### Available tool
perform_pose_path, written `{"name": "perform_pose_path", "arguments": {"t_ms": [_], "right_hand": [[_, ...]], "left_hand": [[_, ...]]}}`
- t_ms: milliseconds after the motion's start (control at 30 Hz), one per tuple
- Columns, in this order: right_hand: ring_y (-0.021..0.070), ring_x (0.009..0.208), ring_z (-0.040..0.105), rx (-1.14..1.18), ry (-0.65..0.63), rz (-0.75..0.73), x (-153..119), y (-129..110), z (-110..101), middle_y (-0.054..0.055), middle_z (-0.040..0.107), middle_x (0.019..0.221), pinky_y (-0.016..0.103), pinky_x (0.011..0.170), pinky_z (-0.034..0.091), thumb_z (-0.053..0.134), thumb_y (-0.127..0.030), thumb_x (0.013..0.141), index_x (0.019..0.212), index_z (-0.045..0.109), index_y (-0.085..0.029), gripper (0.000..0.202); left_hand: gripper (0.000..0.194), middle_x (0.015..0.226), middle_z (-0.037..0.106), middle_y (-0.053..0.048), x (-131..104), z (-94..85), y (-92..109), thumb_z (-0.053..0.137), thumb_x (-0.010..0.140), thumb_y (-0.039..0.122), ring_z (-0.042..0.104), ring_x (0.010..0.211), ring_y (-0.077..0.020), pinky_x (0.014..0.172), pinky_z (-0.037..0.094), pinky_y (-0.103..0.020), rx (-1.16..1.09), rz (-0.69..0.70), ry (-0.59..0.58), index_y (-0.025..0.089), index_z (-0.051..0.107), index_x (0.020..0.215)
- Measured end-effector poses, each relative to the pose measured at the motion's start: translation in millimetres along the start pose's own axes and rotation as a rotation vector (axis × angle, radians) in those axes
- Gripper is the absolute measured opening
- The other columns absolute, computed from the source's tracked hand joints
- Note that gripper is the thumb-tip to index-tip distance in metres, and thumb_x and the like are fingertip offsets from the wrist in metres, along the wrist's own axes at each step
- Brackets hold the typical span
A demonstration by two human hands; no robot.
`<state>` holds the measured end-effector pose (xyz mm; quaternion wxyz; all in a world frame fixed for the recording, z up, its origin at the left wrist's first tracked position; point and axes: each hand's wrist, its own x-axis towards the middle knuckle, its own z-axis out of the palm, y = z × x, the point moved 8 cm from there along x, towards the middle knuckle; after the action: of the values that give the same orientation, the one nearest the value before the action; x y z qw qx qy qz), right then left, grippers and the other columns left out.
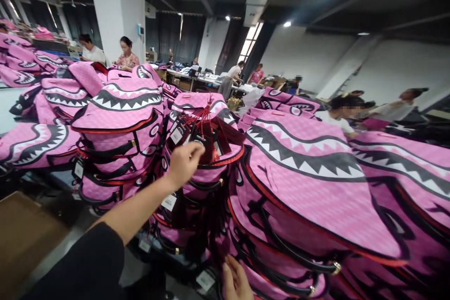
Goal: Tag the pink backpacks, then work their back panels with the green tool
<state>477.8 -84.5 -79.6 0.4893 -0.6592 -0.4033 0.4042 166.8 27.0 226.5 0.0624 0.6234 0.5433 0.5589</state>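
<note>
My left hand (185,163) reaches over the middle stack, its fingers curled together in a pinch beside a bundle of black hang tags with red strings (206,126). What lies between its fingertips, if anything, I cannot make out. The bundle rests on top of a pink backpack (200,102) with a shark-mouth print. Low at the bottom edge, my right hand (237,279) is partly in view, fingers close together, near the side of the stacked bags. What it grips is hidden. A white label (169,201) hangs at the front of the middle stack, below my left hand.
More pink backpacks are piled left (119,98) and right (305,154). A cardboard box (28,234) stands at lower left. Several people work at tables behind; one person (339,119) bends beyond the right-hand bags. A white pillar (119,4) rises at back left.
</note>
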Motion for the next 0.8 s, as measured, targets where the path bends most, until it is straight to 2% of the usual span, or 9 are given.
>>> {"name": "perform_pose_path", "arguments": {"t_ms": [33, 100, 167, 267, 433, 533, 633, 700, 800], "right_hand": [[0.0320, 0.096, 0.070, 0.005, -0.077, -0.031, -1, -23, 12, 0.011, 0.074, 0.102, 0.037, 0.081, 0.058, 0.070, -0.059, 0.061, 0.097, 0.071, -0.021, 0.052], [0.0305, 0.096, 0.070, -0.026, -0.173, -0.137, 0, -76, 33, 0.011, 0.074, 0.102, 0.035, 0.082, 0.058, 0.069, -0.057, 0.067, 0.096, 0.073, -0.021, 0.047], [0.0279, 0.088, 0.071, -0.090, -0.185, -0.279, 1, -132, 49, 0.010, 0.074, 0.099, 0.035, 0.080, 0.057, 0.066, -0.055, 0.073, 0.094, 0.074, -0.022, 0.040], [0.0243, 0.078, 0.070, -0.157, -0.191, -0.465, 1, -206, 73, 0.008, 0.074, 0.091, 0.034, 0.074, 0.056, 0.060, -0.051, 0.082, 0.093, 0.073, -0.023, 0.033], [0.0208, 0.076, 0.069, -0.192, -0.146, -0.760, 3, -306, 105, 0.005, 0.073, 0.086, 0.033, 0.074, 0.054, 0.057, -0.042, 0.088, 0.094, 0.070, -0.023, 0.024], [0.0207, 0.083, 0.067, -0.232, -0.065, -0.938, 16, -368, 130, 0.007, 0.073, 0.092, 0.034, 0.080, 0.051, 0.055, -0.040, 0.090, 0.097, 0.069, -0.021, 0.025], [0.0236, 0.096, 0.064, -0.332, -0.017, -1.116, 47, -428, 174, 0.011, 0.071, 0.102, 0.040, 0.091, 0.047, 0.046, -0.045, 0.093, 0.104, 0.070, -0.019, 0.037], [0.0266, 0.108, 0.060, -0.434, -0.037, -1.116, 82, -455, 208, 0.012, 0.069, 0.112, 0.046, 0.098, 0.041, 0.032, -0.050, 0.097, 0.110, 0.069, -0.019, 0.050], [0.0272, 0.104, 0.062, -0.569, -0.219, -0.975, 137, -470, 258, 0.011, 0.072, 0.097, 0.046, 0.095, 0.042, 0.025, -0.061, 0.096, 0.100, 0.072, -0.019, 0.064]], "left_hand": [[0.023, 0.089, 0.072, -0.003, 31, -12.3, -4, 0.048, 0.095, 0.030, 0.066, 0.083, -0.0136, 0.078, 0.047, -0.024, 0.104, -0.025, 0.041, 0.020, 0.068, 0.093], [0.024, 0.099, 0.072, -0.004, 84, -18.7, -16, 0.045, 0.096, 0.029, 0.066, 0.092, -0.0157, 0.081, 0.047, -0.026, 0.356, -0.113, 0.013, 0.021, 0.067, 0.101], [0.027, 0.105, 0.072, -0.007, 122, -9.5, -27, 0.045, 0.096, 0.033, 0.066, 0.100, -0.0201, 0.085, 0.047, -0.030, 0.510, -0.185, -0.069, 0.020, 0.067, 0.105], [0.036, 0.103, 0.072, -0.015, 154, 18.0, -36, 0.057, 0.088, 0.044, 0.066, 0.102, -0.0286, 0.086, 0.049, -0.037, 0.543, -0.218, -0.185, 0.013, 0.071, 0.100], [0.033, 0.110, 0.070, -0.020, 172, 49.3, -48, 0.062, 0.083, 0.030, 0.066, 0.107, -0.0293, 0.087, 0.050, -0.035, 0.535, -0.260, -0.324, 0.008, 0.070, 0.107], [0.030, 0.110, 0.070, -0.018, 175, 48.8, -53, 0.059, 0.084, 0.025, 0.066, 0.107, -0.0266, 0.088, 0.051, -0.032, 0.520, -0.268, -0.360, 0.010, 0.069, 0.108], [0.028, 0.105, 0.072, -0.014, 174, 42.9, -52, 0.058, 0.083, 0.025, 0.067, 0.105, -0.0256, 0.087, 0.051, -0.032, 0.512, -0.246, -0.375, 0.014, 0.070, 0.106], [0.026, 0.104, 0.072, -0.014, 172, 38.4, -48, 0.055, 0.085, 0.026, 0.067, 0.105, -0.0248, 0.087, 0.051, -0.031, 0.508, -0.230, -0.375, 0.014, 0.070, 0.103], [0.025, 0.103, 0.072, -0.014, 166, 31.7, -39, 0.052, 0.087, 0.024, 0.068, 0.102, -0.0248, 0.084, 0.052, -0.031, 0.486, -0.203, -0.384, 0.013, 0.070, 0.101]]}}
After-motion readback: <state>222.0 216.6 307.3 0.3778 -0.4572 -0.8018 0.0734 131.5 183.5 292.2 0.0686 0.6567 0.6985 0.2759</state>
